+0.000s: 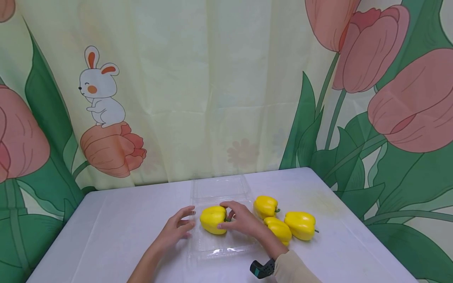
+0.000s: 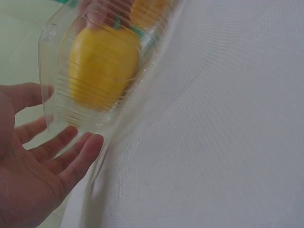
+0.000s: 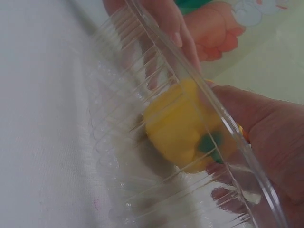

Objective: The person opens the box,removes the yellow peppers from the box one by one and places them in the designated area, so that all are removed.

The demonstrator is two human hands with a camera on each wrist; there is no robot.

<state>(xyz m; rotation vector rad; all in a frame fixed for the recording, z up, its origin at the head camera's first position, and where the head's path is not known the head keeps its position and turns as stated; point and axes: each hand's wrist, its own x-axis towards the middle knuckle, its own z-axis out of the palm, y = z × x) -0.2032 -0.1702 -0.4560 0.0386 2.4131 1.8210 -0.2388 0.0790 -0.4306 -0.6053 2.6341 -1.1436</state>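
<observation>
A yellow bell pepper [image 1: 211, 221] lies in the base of a clear plastic clamshell box [image 1: 205, 244], its green stem turned to the right. My right hand [image 1: 244, 222] holds the pepper at the stem end, thumb on the near side and fingers on the far side. In the right wrist view, the box wall [image 3: 156, 47] crosses in front of the pepper and part of that hand. My left hand [image 1: 177, 227] is at the box's left side with fingers spread and slightly bent. Its fingertips [image 2: 92, 145] are right at the box wall in the left wrist view.
The box's clear lid [image 1: 220, 188] lies folded back toward the curtain. Three more yellow peppers sit right of the box: one at the back [image 1: 265, 206], one near my right forearm [image 1: 278, 230], one farther right [image 1: 301, 225]. A white cloth covers the table [image 1: 116, 232].
</observation>
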